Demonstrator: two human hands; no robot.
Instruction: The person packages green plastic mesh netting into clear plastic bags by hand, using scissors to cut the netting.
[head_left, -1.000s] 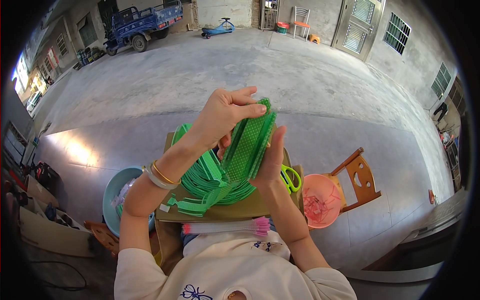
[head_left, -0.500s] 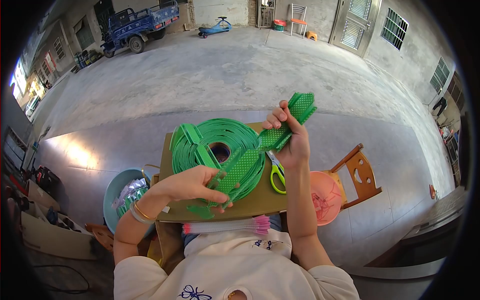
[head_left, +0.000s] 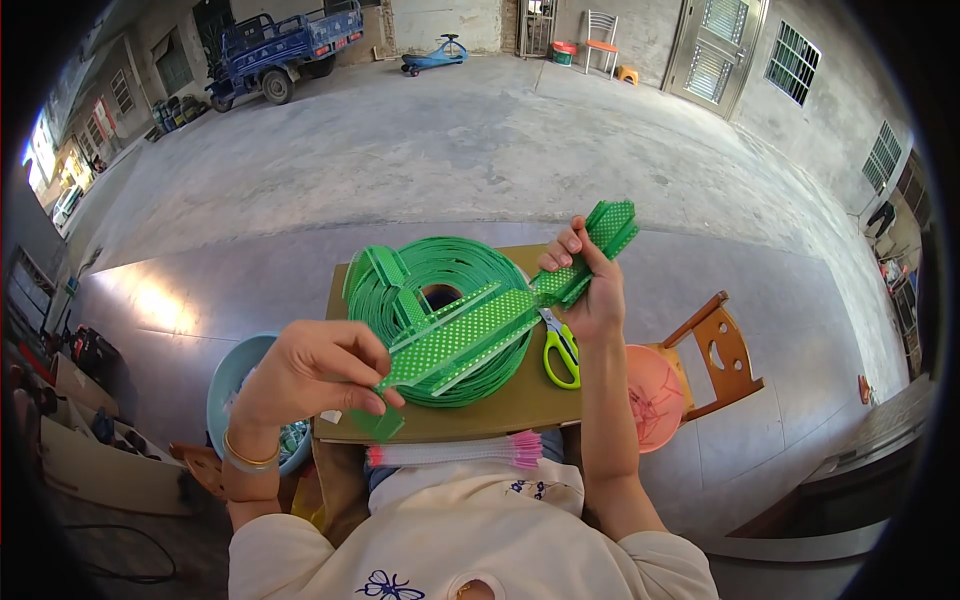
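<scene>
A green ribbon (head_left: pixel 465 330) with white dots stretches between my two hands, over a large coil of green ribbon (head_left: pixel 490 385) on the small table. My left hand (head_left: pixel 325 370) pinches the ribbon at a narrow point, and a short green end hangs below the fingers. My right hand (head_left: pixel 590 285) is closed around a stack of folded ribbon lengths (head_left: pixel 612 222), which sticks out above the fist. Scissors (head_left: pixel 560 355) with yellow-green handles lie on the table beside my right forearm. A bundle of clear sticks with pink ends (head_left: pixel 455 452) rests across my lap.
The small table (head_left: pixel 350 428) stands in front of me. To the left is a blue basin (head_left: pixel 222 385) with small packets in it. A pink basin (head_left: pixel 668 385) with pink strips sits on a wooden chair (head_left: pixel 727 340) to the right. A blue three-wheeled truck (head_left: pixel 275 50) is parked farther off.
My left hand has moved left and slightly up, with its fingers now pinched together on the ribbon. The dotted length is straighter and flatter. My right hand has dropped slightly with the stack.
</scene>
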